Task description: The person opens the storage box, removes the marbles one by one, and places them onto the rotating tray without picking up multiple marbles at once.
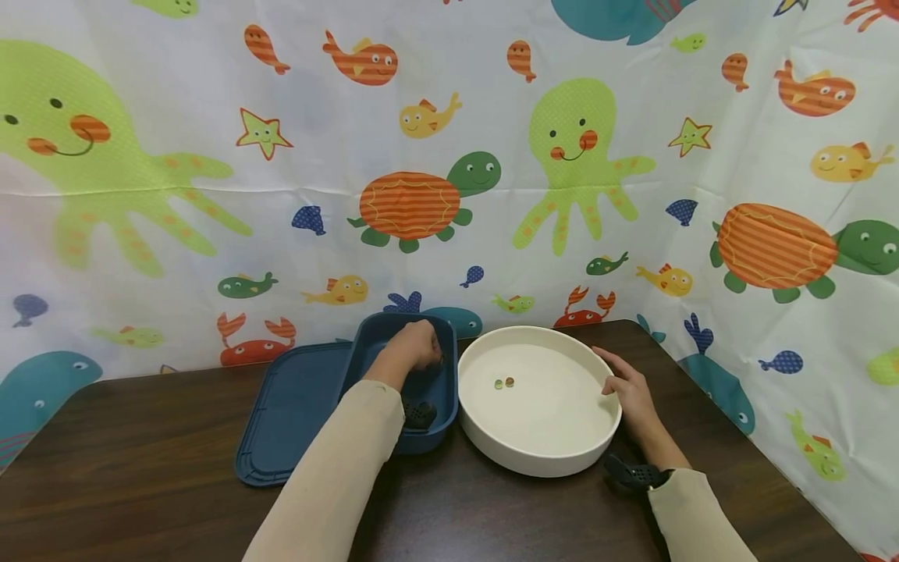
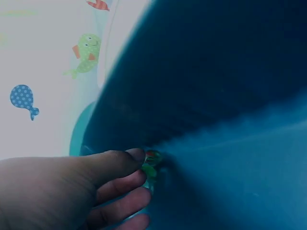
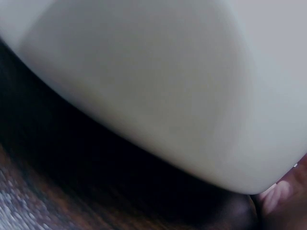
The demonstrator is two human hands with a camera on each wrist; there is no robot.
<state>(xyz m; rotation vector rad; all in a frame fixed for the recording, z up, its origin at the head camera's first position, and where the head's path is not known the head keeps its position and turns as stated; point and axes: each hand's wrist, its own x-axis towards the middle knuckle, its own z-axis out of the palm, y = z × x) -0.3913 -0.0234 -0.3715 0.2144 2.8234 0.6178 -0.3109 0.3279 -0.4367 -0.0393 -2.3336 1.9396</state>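
Observation:
My left hand (image 1: 414,343) reaches down into a deep blue plastic bin (image 1: 449,394). Its thumb and curled fingers pinch small clear glass marbles (image 2: 152,157) with green and reddish colour inside, low by the bin's wall. Right of the bin stands a round cream-coloured basin (image 1: 541,421). Two small marbles (image 1: 504,383), one greenish and one brownish, lie in it. With its thumb over the basin's right rim, my right hand (image 1: 634,394) holds the basin's side; most of that hand is out of sight in the right wrist view.
A flat blue lid (image 1: 295,414) lies on the dark wooden table (image 1: 140,460), left of the bin and partly behind my left sleeve. A white curtain (image 1: 449,101) printed with sea animals hangs along the table's back and right side. Black wrist devices (image 1: 632,473) are on both wrists.

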